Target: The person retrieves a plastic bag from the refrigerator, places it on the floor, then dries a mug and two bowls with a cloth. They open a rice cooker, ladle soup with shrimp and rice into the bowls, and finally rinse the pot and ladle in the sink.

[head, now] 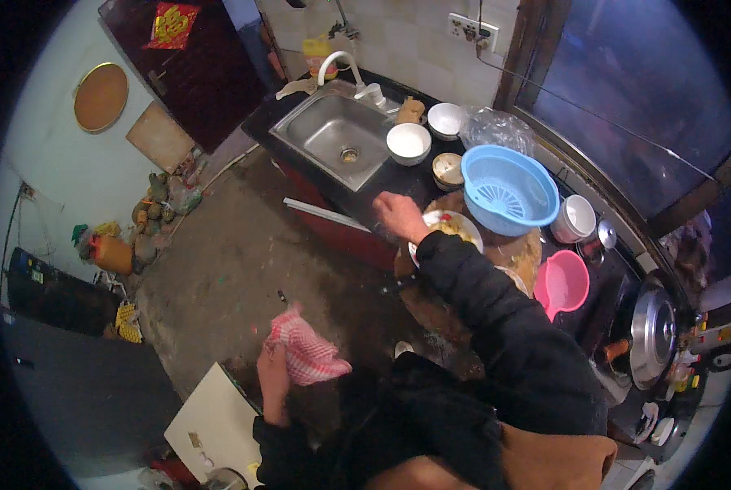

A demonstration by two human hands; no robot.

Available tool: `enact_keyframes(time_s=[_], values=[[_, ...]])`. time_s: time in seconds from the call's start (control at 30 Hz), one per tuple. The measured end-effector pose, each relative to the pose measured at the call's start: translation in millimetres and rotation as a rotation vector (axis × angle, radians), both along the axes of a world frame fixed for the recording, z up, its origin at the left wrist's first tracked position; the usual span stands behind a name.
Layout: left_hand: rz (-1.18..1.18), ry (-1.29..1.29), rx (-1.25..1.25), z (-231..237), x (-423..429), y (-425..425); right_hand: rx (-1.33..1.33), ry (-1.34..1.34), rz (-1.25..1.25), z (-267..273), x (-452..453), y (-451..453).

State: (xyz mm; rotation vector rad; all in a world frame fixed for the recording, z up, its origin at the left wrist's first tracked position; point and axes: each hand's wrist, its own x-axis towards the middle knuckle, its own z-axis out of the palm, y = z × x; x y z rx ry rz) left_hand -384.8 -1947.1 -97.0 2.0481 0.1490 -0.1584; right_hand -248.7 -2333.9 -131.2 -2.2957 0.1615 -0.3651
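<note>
My left hand (273, 373) grips a red-and-white checked cloth (307, 349), which hangs over the floor. Over the front edge of the dark countertop (371, 205), my right hand (399, 214) is held with its fingers curled. What the fingertips do is hidden. A plate of food (454, 225) lies just behind that hand, partly covered by my black sleeve. Close by are a small bowl (448, 168) with brownish residue, a white bowl (408, 144) beside the sink, and a light-blue plastic colander (512, 190).
A stainless-steel sink (335, 131) with a white faucet (341, 58) is set in the counter. Pink dipper (563, 280), white containers (575, 217) and a large metal lid (653, 331) stand along the right. A pale tabletop (215, 422) juts out at lower left; gourds (154, 202) line the wall.
</note>
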Motion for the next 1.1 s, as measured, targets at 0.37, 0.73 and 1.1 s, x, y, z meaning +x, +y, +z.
enact_keyframes(time_s=[0.37, 0.73, 1.1], values=[[-0.07, 0.234, -0.81, -68.4, 244.6, -54.8, -0.715, 0.165, -0.273, -76.2, 149.9, -95.6], [-0.303, 0.494, -0.807, -47.4, 477.3, -58.4, -0.763, 0.44, -0.235, -91.8, 182.7, -128.3], [-0.252, 0.498, -1.072, -41.6, 551.3, -97.5, 0.208, -0.015, -0.61, -10.8, 212.0, -104.2]])
